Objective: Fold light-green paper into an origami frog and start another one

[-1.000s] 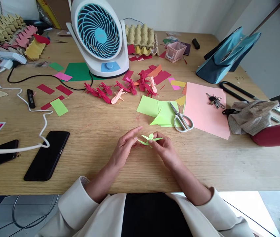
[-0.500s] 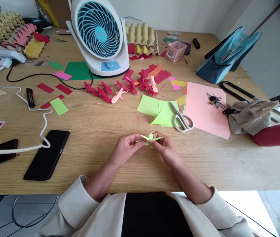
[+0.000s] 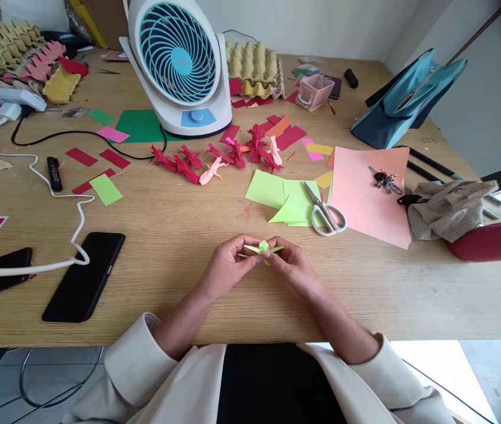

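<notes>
Holding folded green paper over bench front

Left hand (image 3: 227,263) grips left side of folded green paper (image 3: 263,249), above bench (image 3: 157,294) near its front edge; right hand (image 3: 295,265) pinches right side. Bare wood left of both hands; scissors (image 3: 326,213) beyond right hand, on green sheets (image 3: 265,188).

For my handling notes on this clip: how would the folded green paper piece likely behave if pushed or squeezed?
The folded green paper piece is probably very light, being small and made of paper. Its thin, pointed ends would likely bend or crease easily. The layered middle may be stiffer, though the left hand and right hand partly hide it.
</notes>
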The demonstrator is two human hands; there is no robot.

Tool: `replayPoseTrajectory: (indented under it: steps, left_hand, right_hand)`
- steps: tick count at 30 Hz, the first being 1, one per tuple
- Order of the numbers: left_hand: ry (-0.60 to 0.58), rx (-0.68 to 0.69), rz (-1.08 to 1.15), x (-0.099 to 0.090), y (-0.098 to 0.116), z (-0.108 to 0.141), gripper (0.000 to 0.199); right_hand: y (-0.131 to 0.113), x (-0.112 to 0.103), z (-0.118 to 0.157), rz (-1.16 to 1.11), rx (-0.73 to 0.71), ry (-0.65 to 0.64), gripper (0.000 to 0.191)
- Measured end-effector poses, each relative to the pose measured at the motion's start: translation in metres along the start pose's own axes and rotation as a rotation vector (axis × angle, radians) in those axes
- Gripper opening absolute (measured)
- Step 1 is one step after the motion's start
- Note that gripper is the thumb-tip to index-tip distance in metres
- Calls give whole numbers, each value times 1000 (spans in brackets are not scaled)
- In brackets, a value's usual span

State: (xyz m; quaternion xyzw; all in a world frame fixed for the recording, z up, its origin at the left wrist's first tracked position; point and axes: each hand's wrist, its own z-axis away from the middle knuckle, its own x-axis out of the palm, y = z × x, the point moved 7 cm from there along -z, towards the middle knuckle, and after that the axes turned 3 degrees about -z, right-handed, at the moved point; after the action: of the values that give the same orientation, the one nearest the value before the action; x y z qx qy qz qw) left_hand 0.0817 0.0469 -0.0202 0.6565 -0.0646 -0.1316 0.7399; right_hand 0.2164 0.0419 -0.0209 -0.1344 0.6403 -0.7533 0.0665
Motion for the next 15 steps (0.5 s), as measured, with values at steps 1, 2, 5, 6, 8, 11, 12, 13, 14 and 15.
replayPoseTrajectory:
  steps: [1,2,5,6,8,11,12,13,14,15]
  left_hand:
    - [23,0,3,-2,0,0,31]
    - [47,-1,12,-5,-1,0,32]
    - [102,-13,54,-11,-3,-1,33]
    - [111,-16,62,-13,-4,0,33]
    - [109,-17,58,-13,-4,0,32]
    - [85,1,23,-11,-3,-1,28]
    - [78,7,14,-10,-2,-1,27]
    - [72,12,10,-9,-1,-1,27]
    - [69,17,9,-9,-1,-1,27]
    - [70,23,9,-9,0,-1,26]
  right_hand:
    - [-1,1,0,-3,-2,-15,35]
    - [-2,2,-1,-5,-1,-27,36]
    - [-1,3,-1,-4,1,-35,39]
    - [0,2,-2,1,3,-28,38]
    - [3,0,-2,18,7,-7,35]
    - [7,-3,-1,59,17,34,31]
    - [8,-3,-1,80,19,46,31]
    - [9,-4,-1,103,21,58,30]
    - [10,-4,0,129,24,67,30]
    - [10,-4,0,156,25,75,28]
